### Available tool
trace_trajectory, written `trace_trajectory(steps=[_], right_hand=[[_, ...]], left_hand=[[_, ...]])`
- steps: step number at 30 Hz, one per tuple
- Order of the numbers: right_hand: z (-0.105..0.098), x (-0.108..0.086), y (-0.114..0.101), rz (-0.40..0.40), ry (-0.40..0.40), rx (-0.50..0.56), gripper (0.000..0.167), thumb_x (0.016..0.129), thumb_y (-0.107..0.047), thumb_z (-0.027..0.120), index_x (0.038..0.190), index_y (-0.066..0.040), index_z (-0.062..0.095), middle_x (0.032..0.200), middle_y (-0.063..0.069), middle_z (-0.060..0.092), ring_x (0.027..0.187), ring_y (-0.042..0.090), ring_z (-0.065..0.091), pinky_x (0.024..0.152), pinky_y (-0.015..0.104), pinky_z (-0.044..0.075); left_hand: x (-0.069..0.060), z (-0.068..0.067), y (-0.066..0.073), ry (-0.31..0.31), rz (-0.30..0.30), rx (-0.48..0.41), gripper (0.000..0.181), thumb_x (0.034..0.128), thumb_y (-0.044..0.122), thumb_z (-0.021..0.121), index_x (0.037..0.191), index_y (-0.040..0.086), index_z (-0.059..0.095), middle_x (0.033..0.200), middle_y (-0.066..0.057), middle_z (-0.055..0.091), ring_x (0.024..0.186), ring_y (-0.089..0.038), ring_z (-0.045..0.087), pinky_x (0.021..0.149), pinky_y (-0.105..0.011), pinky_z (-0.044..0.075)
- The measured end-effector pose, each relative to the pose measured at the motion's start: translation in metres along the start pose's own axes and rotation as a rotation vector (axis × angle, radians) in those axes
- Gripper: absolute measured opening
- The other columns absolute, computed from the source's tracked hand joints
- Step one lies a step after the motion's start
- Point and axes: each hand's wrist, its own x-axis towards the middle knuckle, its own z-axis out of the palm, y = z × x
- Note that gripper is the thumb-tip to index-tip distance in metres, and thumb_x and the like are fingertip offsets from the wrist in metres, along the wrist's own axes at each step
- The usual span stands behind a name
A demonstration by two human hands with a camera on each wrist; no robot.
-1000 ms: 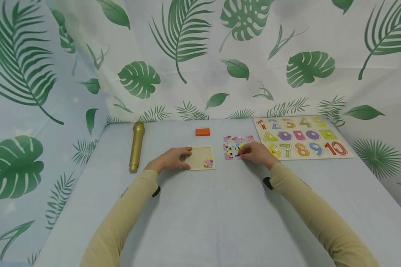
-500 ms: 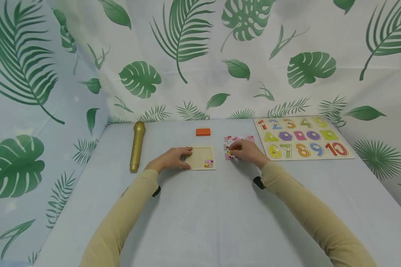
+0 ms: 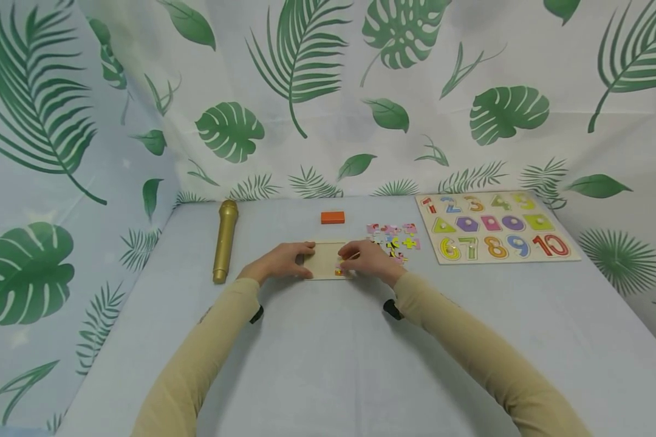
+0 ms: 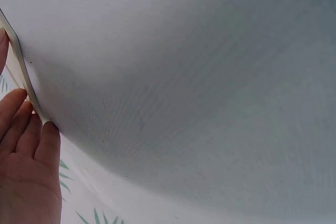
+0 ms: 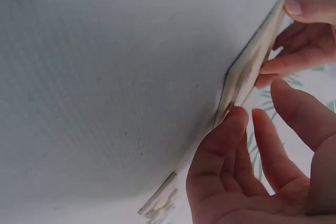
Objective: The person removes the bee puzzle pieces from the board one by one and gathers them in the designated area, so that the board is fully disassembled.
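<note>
A square wooden puzzle tray (image 3: 321,258) lies mid-table. My left hand (image 3: 279,260) grips its left side, thumb at the near edge and fingers toward the far edge; the left wrist view catches the fingertips (image 4: 50,129) against the rim. Over the tray's right part is my right hand (image 3: 369,260), thumb and fingers curled around a small puzzle piece, mostly hidden by the fingertips. A pink and yellow piece (image 3: 339,271) shows in the tray's lower right corner below them. Several pink, yellow and black jigsaw pieces (image 3: 392,229) lie right of the tray, partly behind my right hand.
A gold microphone (image 3: 226,241) lies at the left. An orange block (image 3: 333,217) sits behind the tray. At the right back is a wooden number and shape board (image 3: 500,228). Leaf-printed cloth (image 3: 317,139) hangs behind the table.
My right hand has moved left from the loose jigsaw pieces to the tray's right part, uncovering some of the pieces. My left hand has stayed at the tray.
</note>
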Motion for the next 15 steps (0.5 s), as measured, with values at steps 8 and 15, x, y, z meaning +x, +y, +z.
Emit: trace_trajectory(steps=[8, 15], right_hand=[[0.0078, 0.0035, -0.0043, -0.055, -0.021, -0.128, 0.035, 0.086, -0.012, 0.073, 0.118, -0.001, 0.065, 0.109, 0.009, 0.065, 0.097, 0.022, 0.058, 0.088, 0.036, 0.05], [0.0107, 0.0029, -0.0063, -0.105, -0.025, -0.21, 0.03, 0.087, -0.01, 0.073, 0.115, -0.001, 0.067, 0.1, 0.007, 0.065, 0.092, 0.022, 0.055, 0.087, 0.035, 0.05]], left_hand=[[-0.001, 0.0008, 0.001, -0.003, -0.009, 0.004, 0.067, 0.0869, 0.025, 0.076, 0.142, 0.001, 0.048, 0.157, -0.007, 0.032, 0.145, -0.024, 0.027, 0.117, -0.037, 0.024], [-0.0006, 0.0018, 0.0002, 0.006, -0.004, 0.008, 0.067, 0.087, 0.025, 0.076, 0.142, 0.001, 0.048, 0.157, -0.007, 0.032, 0.145, -0.024, 0.027, 0.117, -0.038, 0.024]])
